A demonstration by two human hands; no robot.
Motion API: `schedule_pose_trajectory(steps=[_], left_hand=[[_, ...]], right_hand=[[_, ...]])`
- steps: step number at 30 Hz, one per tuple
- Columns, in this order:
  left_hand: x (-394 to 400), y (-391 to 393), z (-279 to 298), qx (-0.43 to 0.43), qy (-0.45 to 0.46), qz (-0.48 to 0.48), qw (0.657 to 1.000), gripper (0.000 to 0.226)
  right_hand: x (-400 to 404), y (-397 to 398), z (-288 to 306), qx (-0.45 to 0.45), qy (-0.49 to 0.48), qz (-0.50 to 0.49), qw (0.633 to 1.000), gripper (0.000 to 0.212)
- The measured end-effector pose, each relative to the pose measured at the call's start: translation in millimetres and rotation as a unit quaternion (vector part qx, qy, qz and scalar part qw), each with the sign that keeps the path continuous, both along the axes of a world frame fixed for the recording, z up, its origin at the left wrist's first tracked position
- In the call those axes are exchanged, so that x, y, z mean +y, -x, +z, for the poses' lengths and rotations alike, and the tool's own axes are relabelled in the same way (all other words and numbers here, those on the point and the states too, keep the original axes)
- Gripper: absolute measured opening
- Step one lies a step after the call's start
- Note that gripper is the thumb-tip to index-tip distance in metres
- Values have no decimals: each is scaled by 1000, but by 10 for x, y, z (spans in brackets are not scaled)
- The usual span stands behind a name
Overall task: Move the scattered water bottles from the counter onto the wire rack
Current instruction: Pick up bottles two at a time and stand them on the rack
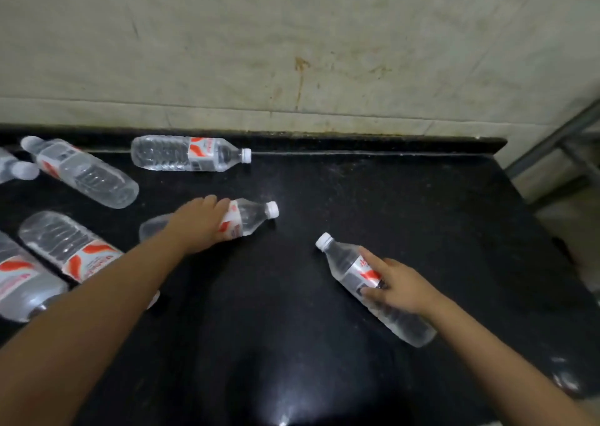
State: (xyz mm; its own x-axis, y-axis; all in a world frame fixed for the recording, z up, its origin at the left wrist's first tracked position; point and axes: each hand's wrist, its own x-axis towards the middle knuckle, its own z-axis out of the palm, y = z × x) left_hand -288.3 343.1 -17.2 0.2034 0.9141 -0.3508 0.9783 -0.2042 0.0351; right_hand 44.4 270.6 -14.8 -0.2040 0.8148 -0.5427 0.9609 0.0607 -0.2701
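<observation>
Several clear water bottles with red-and-white labels lie on their sides on the black counter (357, 191). My left hand (198, 222) grips the middle of one bottle (250, 217) whose white cap points right. My right hand (397, 287) curls round the label of another bottle (344, 263), lying diagonally with its cap toward the upper left. A bottle (188, 153) lies by the back wall. Two more bottles (84, 172) (68, 247) lie at the left. A grey metal rack frame (558, 143) shows at the far right edge.
A stained beige wall rises behind the counter. Two other bottles (19, 286) (14, 167) are cut off at the left edge. The counter's right edge drops off next to the rack frame. Bare counter lies between my two arms.
</observation>
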Motion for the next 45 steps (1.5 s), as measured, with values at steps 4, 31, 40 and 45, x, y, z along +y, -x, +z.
schedule_pose_trajectory(steps=[4,31,40,45], left_hand=[[-272,-612,-69,-22,-29,20,999,59],[-965,-3058,435,-177,-191,47,964,68],[-1288,-5454,1486,-332,-336,0,882,68],[-1141,-6280,1982,-354,-443,-123,814,62]], right_hand=[[43,-137,-68,76,-34,-82,993,58],[-697,-1763,454,-24,-305,-101,947,76],[-1244,-3852,1555,83,-499,-181,844,81],[-1204,-4642,2186,155,-587,-223,763,83]])
